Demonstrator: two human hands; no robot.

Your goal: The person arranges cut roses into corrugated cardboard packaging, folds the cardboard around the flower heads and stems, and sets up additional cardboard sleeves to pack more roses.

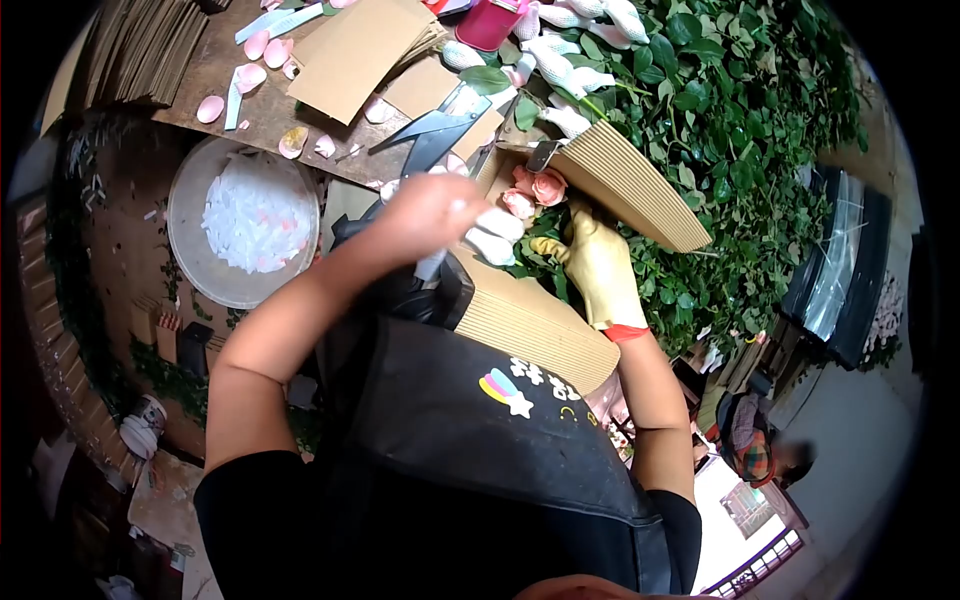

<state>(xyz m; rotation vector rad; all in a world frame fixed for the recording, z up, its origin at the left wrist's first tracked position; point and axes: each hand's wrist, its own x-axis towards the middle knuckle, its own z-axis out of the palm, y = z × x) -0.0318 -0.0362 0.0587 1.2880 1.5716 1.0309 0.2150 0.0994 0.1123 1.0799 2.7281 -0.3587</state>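
My bare left hand (432,215) is closed and slightly blurred in front of the holder, and what it grips, if anything, cannot be made out. On my right hand (603,270) is a pale yellow glove, its fingers curled round leafy rose stems inside the cardboard-lined holder. Pink roses (540,187) lie between two corrugated cardboard sheets, the upper one (632,190) and the lower one (530,325). White-netted rose buds (494,236) sit just right of my left hand. Blue-grey scissors (432,130) rest beyond that hand, near the table edge.
Flat cardboard pieces (360,50) and loose petals (255,46) lie on the table (190,75). A round tub (308,225) of white scraps stands at left. Leafy stems (740,130) fill the upper right, beside more netted buds (560,65). A person (752,445) is far right.
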